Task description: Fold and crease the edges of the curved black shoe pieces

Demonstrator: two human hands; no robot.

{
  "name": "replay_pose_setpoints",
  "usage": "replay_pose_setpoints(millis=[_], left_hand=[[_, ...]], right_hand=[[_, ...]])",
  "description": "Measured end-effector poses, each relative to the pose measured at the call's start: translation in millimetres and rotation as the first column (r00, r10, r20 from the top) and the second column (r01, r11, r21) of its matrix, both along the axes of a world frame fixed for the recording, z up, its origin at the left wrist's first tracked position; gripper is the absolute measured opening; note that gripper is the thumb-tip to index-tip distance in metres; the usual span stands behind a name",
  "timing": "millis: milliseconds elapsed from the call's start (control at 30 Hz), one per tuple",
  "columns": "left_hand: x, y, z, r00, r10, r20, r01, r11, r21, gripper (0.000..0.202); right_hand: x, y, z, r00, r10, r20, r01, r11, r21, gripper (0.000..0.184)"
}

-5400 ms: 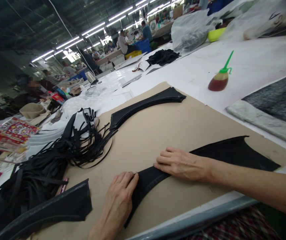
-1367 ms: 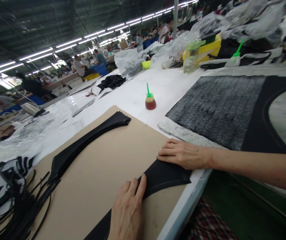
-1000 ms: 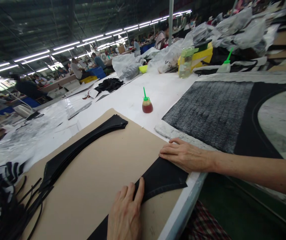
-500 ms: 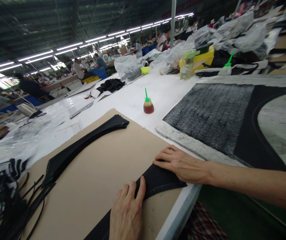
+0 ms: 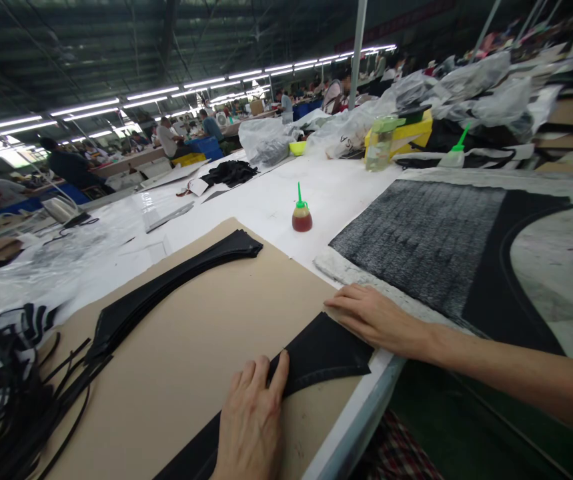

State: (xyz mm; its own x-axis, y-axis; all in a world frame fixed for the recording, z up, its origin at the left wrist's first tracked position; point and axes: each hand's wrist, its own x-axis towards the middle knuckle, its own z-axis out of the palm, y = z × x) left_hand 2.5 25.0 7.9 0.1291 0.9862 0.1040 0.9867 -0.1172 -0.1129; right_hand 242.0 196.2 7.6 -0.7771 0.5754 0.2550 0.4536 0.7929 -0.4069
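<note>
A curved black fabric panel (image 5: pixel 323 350) lies flat on a tan board (image 5: pixel 206 333) at the table's front edge. My left hand (image 5: pixel 253 413) rests on its narrow middle, thumb apart from the fingers, pressing down without gripping. My right hand (image 5: pixel 373 320) lies at the wide end's upper corner, fingers stretched out and fingertips on or just past the panel's edge. Part of the panel is hidden under my left hand. A stack of similar black curved panels (image 5: pixel 176 280) sits on the far left of the board.
Black straps (image 5: pixel 26 413) are heaped at the left. A squeeze bottle with reddish liquid (image 5: pixel 302 219) stands beyond the board. On the right, a large black panel with a whitish coated area (image 5: pixel 421 233) lies on a stained surface. Plastic bags (image 5: pixel 356 127) and a yellow bin (image 5: pixel 411 133) stand behind.
My right hand has slid right and outward across the panel's wide end, uncovering more of its corner. My left hand stays on the panel. The view has shifted slightly.
</note>
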Motion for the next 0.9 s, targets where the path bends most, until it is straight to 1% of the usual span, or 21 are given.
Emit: replay_pose_setpoints(millis=[100,167,267,367,433,500,600,700,800,900], left_hand=[[4.8,3.6,-2.1,0.999,0.011,0.050,-0.013,0.999,0.038,0.058],[14.0,7.1,-4.8,0.995,-0.033,0.093,0.025,0.996,0.080,0.054],[33.2,12.0,-9.7,0.979,-0.134,0.154,0.114,0.985,0.131,0.049],[45.9,10.2,-13.0,0.965,-0.183,0.188,0.156,0.976,0.151,0.042],[44.8,2.6,-13.3,0.959,-0.199,0.201,0.164,0.970,0.178,0.039],[36.9,-9.8,-11.8,0.949,-0.245,0.200,0.200,0.955,0.219,0.036],[21.9,-32.8,-7.0,0.930,-0.325,0.172,0.274,0.924,0.265,0.035],[17.3,-51.5,-2.6,0.922,-0.335,0.196,0.279,0.923,0.264,0.033],[26.7,-58.7,-4.4,0.929,-0.290,0.228,0.232,0.940,0.250,0.035],[40.4,-56.8,-12.2,0.954,-0.216,0.210,0.162,0.955,0.247,0.039]], right_hand=[[-9.4,0.3,4.2,0.999,-0.037,0.026,0.039,0.997,-0.065,0.020],[-14.7,1.1,7.3,0.998,-0.050,0.046,0.053,0.996,-0.069,0.016],[-17.5,0.4,10.8,0.996,-0.048,0.069,0.054,0.995,-0.081,0.012],[-13.8,-7.3,13.4,0.995,-0.024,0.098,0.033,0.995,-0.096,0.018],[-9.4,-18.3,16.2,0.993,-0.009,0.120,0.022,0.994,-0.108,0.024],[-5.0,-33.0,20.1,0.991,0.007,0.135,0.014,0.989,-0.149,0.026],[-0.6,-55.1,26.3,0.989,0.043,0.145,-0.006,0.969,-0.247,0.022],[-1.2,-68.7,28.8,0.987,0.074,0.139,-0.030,0.956,-0.292,0.017],[-7.3,-72.7,26.7,0.981,0.137,0.135,-0.103,0.966,-0.237,0.017],[-16.3,-70.4,24.0,0.957,0.222,0.189,-0.208,0.974,-0.092,0.018]])
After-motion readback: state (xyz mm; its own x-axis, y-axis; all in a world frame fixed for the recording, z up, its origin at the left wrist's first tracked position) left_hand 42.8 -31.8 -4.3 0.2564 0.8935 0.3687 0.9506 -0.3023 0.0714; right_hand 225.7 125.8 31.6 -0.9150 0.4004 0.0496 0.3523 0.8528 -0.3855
